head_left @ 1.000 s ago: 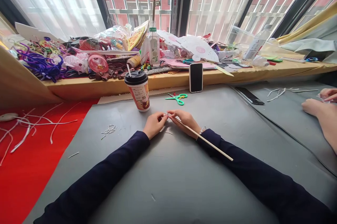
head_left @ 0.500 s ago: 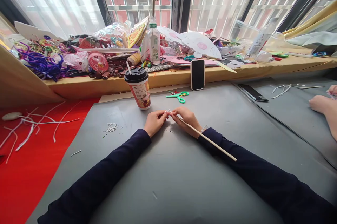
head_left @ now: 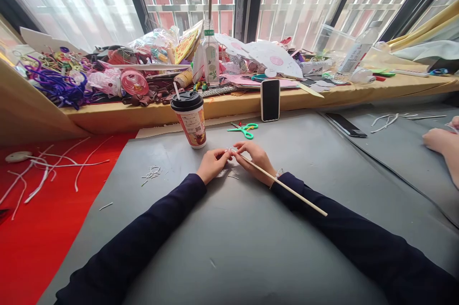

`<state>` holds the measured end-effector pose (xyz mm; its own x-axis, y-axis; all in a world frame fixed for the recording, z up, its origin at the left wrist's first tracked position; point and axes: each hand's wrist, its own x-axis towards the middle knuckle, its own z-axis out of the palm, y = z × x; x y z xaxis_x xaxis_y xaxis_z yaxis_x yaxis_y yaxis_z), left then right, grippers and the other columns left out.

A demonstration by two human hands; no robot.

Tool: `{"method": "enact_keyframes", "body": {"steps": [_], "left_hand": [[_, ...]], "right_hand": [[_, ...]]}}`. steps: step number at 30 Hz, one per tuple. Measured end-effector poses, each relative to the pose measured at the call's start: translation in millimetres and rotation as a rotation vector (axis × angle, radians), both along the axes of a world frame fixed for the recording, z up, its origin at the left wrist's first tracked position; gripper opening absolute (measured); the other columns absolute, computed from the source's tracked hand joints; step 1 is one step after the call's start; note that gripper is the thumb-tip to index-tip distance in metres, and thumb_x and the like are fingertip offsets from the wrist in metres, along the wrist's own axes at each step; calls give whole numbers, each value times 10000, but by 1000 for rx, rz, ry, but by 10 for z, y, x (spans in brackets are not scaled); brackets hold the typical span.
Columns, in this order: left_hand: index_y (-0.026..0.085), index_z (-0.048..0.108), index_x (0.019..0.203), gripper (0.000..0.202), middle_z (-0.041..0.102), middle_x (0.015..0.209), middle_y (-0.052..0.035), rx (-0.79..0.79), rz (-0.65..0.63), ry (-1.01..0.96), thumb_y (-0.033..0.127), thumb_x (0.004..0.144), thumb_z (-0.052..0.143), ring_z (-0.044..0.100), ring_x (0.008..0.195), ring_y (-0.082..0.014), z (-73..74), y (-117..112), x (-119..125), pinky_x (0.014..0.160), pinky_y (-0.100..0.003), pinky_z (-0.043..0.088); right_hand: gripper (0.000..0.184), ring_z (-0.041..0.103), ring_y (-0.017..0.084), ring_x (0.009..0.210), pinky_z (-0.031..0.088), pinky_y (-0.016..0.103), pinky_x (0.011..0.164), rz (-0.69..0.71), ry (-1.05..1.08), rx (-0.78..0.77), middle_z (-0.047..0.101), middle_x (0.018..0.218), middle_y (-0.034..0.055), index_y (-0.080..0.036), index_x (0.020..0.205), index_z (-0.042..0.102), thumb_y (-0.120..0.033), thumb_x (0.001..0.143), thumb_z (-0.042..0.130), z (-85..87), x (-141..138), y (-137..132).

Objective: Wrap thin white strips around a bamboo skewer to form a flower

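My right hand (head_left: pixel 255 161) grips a thin wooden stick (head_left: pixel 297 194), which slants back over my right forearm. At the stick's far tip, small white strands (head_left: pixel 229 150) show between the fingers of both hands. My left hand (head_left: pixel 212 165) is closed in a pinch at that tip, its thumb and fingers on the strands. Exactly how the strands meet the stick is hidden by my fingers. A few cut white bits (head_left: pixel 233 177) lie on the grey mat under my hands. Beyond them rest green-handled scissors (head_left: pixel 245 130).
A lidded paper cup (head_left: pixel 190 123) stands behind my left hand, with a phone (head_left: pixel 270 100) propped against the ledge. White clippings (head_left: pixel 152 172) lie to the left, long white strands (head_left: pixel 43 171) on the red surface. At right are a dark phone (head_left: pixel 346 125), a cable and another person's hand (head_left: pixel 440 141).
The fingers of my right hand have lifted and spread slightly at the stick's tip. My left hand keeps its pinch. The whole view has shifted a little.
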<state>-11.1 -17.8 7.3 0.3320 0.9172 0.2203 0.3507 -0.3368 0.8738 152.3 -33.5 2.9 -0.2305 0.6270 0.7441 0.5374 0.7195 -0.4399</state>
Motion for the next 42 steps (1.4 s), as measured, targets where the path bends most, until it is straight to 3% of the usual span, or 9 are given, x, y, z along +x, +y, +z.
{"method": "enact_keyframes", "body": {"steps": [8,15,28,42], "left_hand": [[131,625,709,346,549,617,4,-54,-76,-21,422,777,451,465,598,-109,56,-19,-13,580,-215,359],[140,615,711,318,473,545,22,-96,-16,-68,407,775,456,399,509,-84,33,10,-32,495,-206,310],[144,621,823,312,570,630,-9,-46,-4,-108,410,778,466,473,557,-102,-15,27,-10,532,-205,371],[142,598,751,337,558,606,-6,-27,-32,-60,429,793,428,478,552,-107,-10,26,-7,513,-205,358]], "right_hand": [[110,587,169,868,467,331,782,36,42,-95,619,944,49,-211,788,499,-315,820,484,27,-2,-32],[119,596,175,921,467,334,811,63,106,-145,624,1001,61,-206,778,483,-321,809,492,56,-1,-50],[107,591,165,904,454,315,794,58,107,-249,614,995,59,-199,759,449,-287,799,494,54,6,-21],[148,589,169,897,462,325,782,42,107,-193,612,999,65,-202,751,464,-340,792,497,53,-13,-28]]}}
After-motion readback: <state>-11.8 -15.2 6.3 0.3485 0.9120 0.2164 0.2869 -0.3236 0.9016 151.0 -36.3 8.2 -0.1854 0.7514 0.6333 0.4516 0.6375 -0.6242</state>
